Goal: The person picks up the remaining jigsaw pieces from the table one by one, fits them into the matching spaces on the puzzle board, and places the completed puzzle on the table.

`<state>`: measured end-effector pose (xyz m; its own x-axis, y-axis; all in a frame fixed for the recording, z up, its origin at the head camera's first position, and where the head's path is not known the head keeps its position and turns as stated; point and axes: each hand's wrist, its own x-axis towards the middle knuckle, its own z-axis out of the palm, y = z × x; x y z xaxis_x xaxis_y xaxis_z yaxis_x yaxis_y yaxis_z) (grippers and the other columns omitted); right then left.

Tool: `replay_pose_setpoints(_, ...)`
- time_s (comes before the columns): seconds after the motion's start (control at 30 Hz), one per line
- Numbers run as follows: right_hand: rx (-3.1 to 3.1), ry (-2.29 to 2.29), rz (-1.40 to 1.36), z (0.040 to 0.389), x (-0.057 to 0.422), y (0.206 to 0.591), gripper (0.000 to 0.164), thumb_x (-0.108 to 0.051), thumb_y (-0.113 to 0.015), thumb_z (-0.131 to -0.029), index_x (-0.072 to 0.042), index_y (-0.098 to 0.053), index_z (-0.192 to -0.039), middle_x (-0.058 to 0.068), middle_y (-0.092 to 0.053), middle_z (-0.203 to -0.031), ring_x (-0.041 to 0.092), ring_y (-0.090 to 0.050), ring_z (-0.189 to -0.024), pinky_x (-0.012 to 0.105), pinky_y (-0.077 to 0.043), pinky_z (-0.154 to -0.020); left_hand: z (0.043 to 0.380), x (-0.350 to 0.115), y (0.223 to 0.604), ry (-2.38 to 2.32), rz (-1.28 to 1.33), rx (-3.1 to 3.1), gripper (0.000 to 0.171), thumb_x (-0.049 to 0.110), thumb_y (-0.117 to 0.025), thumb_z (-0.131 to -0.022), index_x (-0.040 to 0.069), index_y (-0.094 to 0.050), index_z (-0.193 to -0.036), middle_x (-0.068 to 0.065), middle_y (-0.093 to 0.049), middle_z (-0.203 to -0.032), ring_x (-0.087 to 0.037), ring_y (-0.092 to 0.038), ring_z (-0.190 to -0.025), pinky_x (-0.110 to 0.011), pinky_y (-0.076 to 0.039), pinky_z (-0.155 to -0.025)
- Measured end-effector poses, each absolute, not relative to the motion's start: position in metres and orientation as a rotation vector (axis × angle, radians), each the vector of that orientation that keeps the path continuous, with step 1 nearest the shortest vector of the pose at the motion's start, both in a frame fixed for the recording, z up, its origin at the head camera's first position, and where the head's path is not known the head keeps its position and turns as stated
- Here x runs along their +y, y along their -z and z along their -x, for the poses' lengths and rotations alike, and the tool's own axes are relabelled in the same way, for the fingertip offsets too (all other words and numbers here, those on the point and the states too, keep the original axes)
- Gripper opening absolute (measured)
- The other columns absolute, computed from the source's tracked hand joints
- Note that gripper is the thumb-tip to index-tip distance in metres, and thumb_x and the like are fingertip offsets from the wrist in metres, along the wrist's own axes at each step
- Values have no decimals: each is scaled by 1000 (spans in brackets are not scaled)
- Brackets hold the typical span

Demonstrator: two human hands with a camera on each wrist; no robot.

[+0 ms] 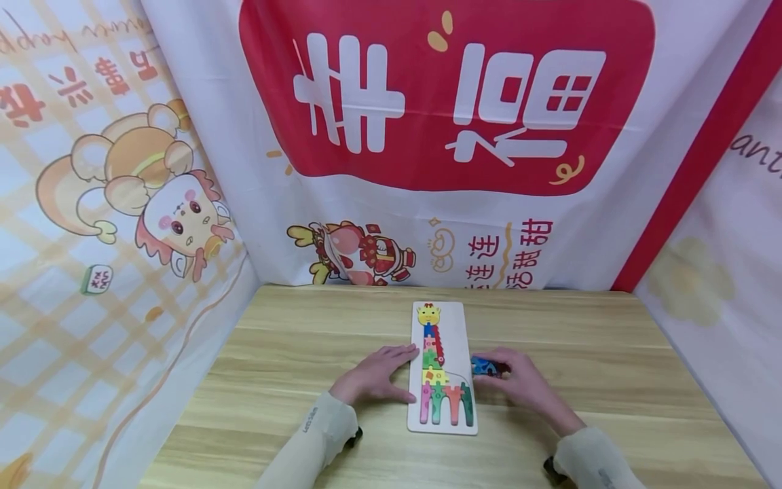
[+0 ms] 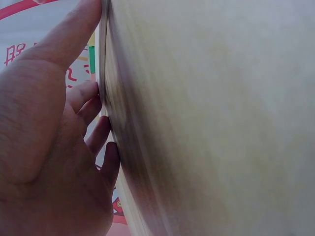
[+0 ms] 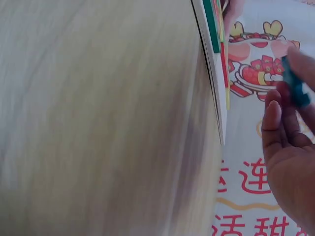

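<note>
A white giraffe puzzle board (image 1: pixel 455 329) lies on the table, its long side running away from me. On it are a yellow giraffe head (image 1: pixel 429 314), neck pieces in blue, pink and green with a red mane, a yellow body piece (image 1: pixel 431 376) and several leg pieces. Bare board with a curved outline shows right of the yellow body piece. My left hand (image 1: pixel 377 375) rests along the board's left edge, fingers and thumb spread and fairly straight. Beside the right edge, my right hand (image 1: pixel 518 380) pinches a blue puzzle piece (image 1: pixel 485 367) between thumb and fingers; dark red shows next to it.
The wood-grain table (image 1: pixel 293 353) extends around the board on every side. Printed cloth hangs behind it (image 1: pixel 446 204), with more cloth walls at the left (image 1: pixel 153 326) and right (image 1: pixel 702 339).
</note>
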<state>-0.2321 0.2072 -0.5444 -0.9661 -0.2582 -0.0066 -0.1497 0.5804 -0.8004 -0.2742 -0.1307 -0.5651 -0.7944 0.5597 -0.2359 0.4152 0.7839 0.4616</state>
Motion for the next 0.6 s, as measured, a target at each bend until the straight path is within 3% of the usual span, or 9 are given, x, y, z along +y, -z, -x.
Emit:
replay_pose_setpoints(0.1,2625,1381,314,232,203,546,48,-27,-81,-89,-21,-69,-135,6,-68,-135,25,-63,-121,49,-55,-102,274,-130,566,-550,-741,2616,103,73,-73,-81,38,-25,-164,13,-23,-172,-27,-23,-159,-58,-26,-126)
replay_pose_setpoints(0.17,2571,1437,259,231,202,547,45,-23,-79,-92,-20,-69,-136,5,-67,-138,24,-62,-122,48,-54,-103,274,-130,566,-551,-743,2616,102,73,-73,-81,38,-25,-164,13,-23,-172,-27,-23,-159,-58,-26,-126)
replay_pose_setpoints(0.4,2371,1648,66,235,204,549,31,-14,-58,-106,-13,-68,-135,7,-74,-113,22,-71,-96,35,-61,-84,273,-130,565,-558,-739,2611,102,72,-73,-82,36,-26,-164,12,-24,-172,-26,-23,-159,-57,-26,-126)
replay_pose_setpoints(0.6,2447,1576,71,238,202,550,24,-16,-65,-102,-19,-75,-124,2,-73,-121,19,-68,-106,37,-59,-91,273,-129,564,-570,-729,2614,101,70,-74,-82,35,-27,-165,11,-24,-172,-27,-24,-159,-58,-27,-126)
